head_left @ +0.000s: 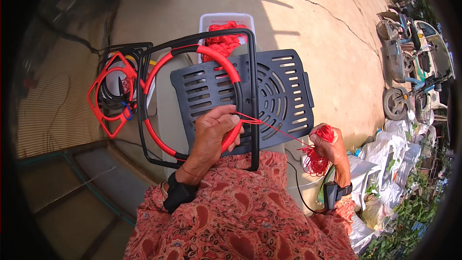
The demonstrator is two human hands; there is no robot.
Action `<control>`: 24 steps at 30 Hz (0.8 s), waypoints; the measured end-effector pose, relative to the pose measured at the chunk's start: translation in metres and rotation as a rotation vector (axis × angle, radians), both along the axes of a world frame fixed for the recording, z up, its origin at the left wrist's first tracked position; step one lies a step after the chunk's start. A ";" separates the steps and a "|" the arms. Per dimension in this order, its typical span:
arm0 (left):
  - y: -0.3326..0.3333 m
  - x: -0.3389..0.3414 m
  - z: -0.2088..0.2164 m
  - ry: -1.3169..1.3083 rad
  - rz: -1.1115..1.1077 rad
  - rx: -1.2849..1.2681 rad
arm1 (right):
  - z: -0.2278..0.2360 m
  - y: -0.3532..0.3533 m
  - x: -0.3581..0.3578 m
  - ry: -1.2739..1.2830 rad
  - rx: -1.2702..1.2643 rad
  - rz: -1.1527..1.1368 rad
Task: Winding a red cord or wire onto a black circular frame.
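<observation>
A black square frame (253,82) with a round ring (222,58) inside it lies over my lap and a black slotted plastic panel (288,94). Red cord is wound round much of the ring, with bare black stretches between. My left hand (215,132) is closed round the ring's right side, thumb and fingers pinching red cord there. From that pinch a stretched red cord (279,130) runs right to my right hand (332,147). That hand is closed on a bundle of red cord (317,160), whose loops hang below the fingers.
Beyond the panel stands a white bin (226,18) of red cord. At left are stacked black frames and a red-wrapped frame (110,72). White sacks (380,156) and plants (409,212) lie at right, with parked two-wheelers (399,101) farther off.
</observation>
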State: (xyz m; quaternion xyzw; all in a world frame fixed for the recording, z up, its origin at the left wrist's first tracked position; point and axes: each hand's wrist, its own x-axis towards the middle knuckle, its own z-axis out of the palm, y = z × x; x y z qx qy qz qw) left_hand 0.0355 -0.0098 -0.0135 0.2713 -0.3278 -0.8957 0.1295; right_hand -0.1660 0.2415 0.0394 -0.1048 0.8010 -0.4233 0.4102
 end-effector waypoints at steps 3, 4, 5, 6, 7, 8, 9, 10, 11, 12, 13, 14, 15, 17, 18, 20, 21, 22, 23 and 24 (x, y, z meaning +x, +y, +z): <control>-0.002 -0.002 -0.001 -0.007 0.012 -0.010 | 0.005 -0.019 0.009 0.291 0.033 0.096; -0.004 -0.001 -0.002 0.024 0.014 -0.006 | 0.010 -0.026 0.012 0.250 0.002 0.082; -0.005 -0.001 -0.003 0.056 0.012 -0.004 | 0.011 -0.033 0.018 0.249 0.000 0.075; -0.006 0.000 -0.003 0.055 0.005 -0.006 | 0.011 -0.040 0.023 0.228 -0.080 0.077; -0.005 0.001 -0.004 0.046 0.011 -0.010 | 0.012 -0.048 0.028 0.206 -0.159 0.083; -0.003 0.001 -0.003 0.036 0.012 -0.013 | 0.014 -0.056 0.033 0.204 -0.159 0.076; -0.002 0.001 -0.002 0.034 0.006 -0.013 | 0.017 -0.065 0.038 -0.037 -0.232 0.013; -0.002 0.002 -0.001 0.031 0.018 -0.015 | 0.017 -0.074 0.043 -0.278 -0.302 -0.048; -0.002 0.002 0.000 0.028 0.028 -0.021 | 0.014 -0.083 0.048 -0.280 -0.306 -0.051; -0.001 0.002 0.000 0.025 0.025 -0.024 | 0.009 -0.090 0.051 -0.257 -0.302 0.015; -0.001 0.002 0.000 0.042 0.021 -0.021 | 0.004 -0.095 0.053 -0.234 -0.299 0.083; -0.001 0.002 -0.001 0.060 0.016 -0.017 | -0.003 -0.097 0.053 -0.236 -0.303 0.082; -0.001 0.002 0.000 0.058 0.014 -0.020 | -0.012 -0.097 0.053 -0.241 -0.299 0.096; -0.001 0.003 -0.001 0.063 0.005 -0.011 | -0.018 -0.100 0.057 -0.275 -0.324 0.050; -0.001 0.002 0.000 0.061 0.003 -0.011 | -0.020 -0.101 0.058 -0.276 -0.324 0.049; -0.002 0.002 0.002 0.032 -0.006 0.038 | -0.024 -0.100 0.061 -0.397 -0.424 -0.079; -0.002 0.002 0.003 0.029 -0.007 0.040 | -0.024 -0.099 0.062 -0.399 -0.423 -0.081; -0.002 0.002 0.004 0.041 -0.001 0.088 | -0.024 -0.098 0.062 -0.427 -0.456 -0.097; -0.003 0.001 0.005 0.053 0.004 0.136 | -0.025 -0.098 0.063 -0.454 -0.489 -0.114; -0.003 0.001 0.004 0.051 0.002 0.136 | -0.025 -0.097 0.064 -0.455 -0.489 -0.117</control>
